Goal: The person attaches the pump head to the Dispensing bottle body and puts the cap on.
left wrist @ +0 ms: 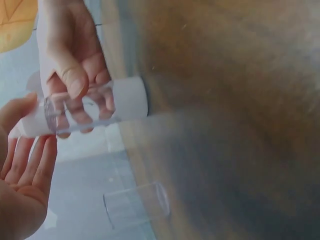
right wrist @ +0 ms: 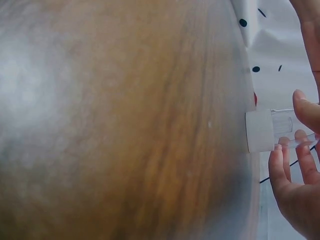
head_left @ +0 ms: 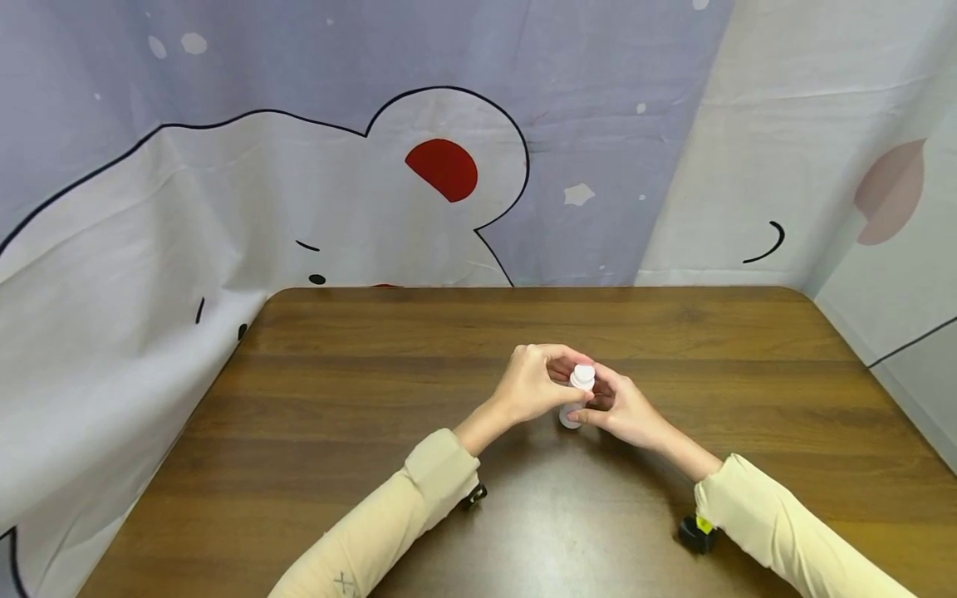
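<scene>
The bottle (head_left: pixel 571 415) is upright or nearly so between the two hands, a little right of the middle of the worktop (head_left: pixel 336 399), set in from its far edge and well apart from both far corners; whether its foot touches the wood I cannot tell.

The left hand (head_left: pixel 527 386) pinches the white top (left wrist: pixel 35 122) between thumb and fingers, those fingers lying side by side; the right hand (head_left: pixel 631 413) grips the see-through body lower down, thumb in front, fingers curled behind and slightly parted; this split hold probably keeps the bottle steady, one hand bracing the body while the other has a sure pinch on the top.

The bottle is a slim cylinder; its middle looks like clear plastic or glass, smooth enough to show fingers through it; the base (left wrist: pixel 131 98) is a broad, opaque white band, matt and plain.

The worktop has brown wood grain, rounded far corners and a soft glare; beyond the far edge hangs a creased cloth (head_left: pixel 321 191) with a cartoon print; a faint clear cylinder (left wrist: pixel 135 202) shows apart from the bottle, too blurred to name.
</scene>
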Available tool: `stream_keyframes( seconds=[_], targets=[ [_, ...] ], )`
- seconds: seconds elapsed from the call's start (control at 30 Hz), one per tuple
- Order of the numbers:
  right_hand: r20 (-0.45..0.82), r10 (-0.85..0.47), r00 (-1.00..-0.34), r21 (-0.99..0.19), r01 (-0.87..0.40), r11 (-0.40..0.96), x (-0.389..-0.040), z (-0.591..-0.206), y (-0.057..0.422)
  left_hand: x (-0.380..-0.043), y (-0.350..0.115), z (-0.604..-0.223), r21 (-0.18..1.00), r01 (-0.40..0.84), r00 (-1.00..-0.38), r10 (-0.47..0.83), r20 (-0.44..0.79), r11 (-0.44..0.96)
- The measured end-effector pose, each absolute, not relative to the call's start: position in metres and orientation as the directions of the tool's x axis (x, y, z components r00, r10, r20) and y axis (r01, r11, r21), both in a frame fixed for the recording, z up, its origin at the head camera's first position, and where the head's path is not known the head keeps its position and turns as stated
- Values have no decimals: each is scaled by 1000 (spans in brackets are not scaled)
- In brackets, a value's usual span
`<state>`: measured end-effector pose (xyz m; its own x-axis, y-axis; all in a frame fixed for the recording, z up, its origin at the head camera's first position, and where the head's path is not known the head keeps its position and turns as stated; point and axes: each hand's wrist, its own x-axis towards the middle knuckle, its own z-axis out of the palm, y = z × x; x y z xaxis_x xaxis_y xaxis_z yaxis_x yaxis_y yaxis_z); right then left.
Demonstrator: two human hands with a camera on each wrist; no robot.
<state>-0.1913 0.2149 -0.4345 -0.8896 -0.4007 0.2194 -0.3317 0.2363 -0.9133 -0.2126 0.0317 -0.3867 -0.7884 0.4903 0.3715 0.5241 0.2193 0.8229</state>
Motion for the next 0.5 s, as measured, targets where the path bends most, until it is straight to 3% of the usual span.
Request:
stream_keyframes(
  seconds=[0.33,0.5],
  targets=[
    [174,-378,-909,-901,-302,313,-191,-432,216,-225,28,-382,850,502,-719,623,309,157],
    [165,-373,-913,-906,-290,309,-191,-431,216,-229,26,-378,829,522,-696,661,279,199]
  ],
)
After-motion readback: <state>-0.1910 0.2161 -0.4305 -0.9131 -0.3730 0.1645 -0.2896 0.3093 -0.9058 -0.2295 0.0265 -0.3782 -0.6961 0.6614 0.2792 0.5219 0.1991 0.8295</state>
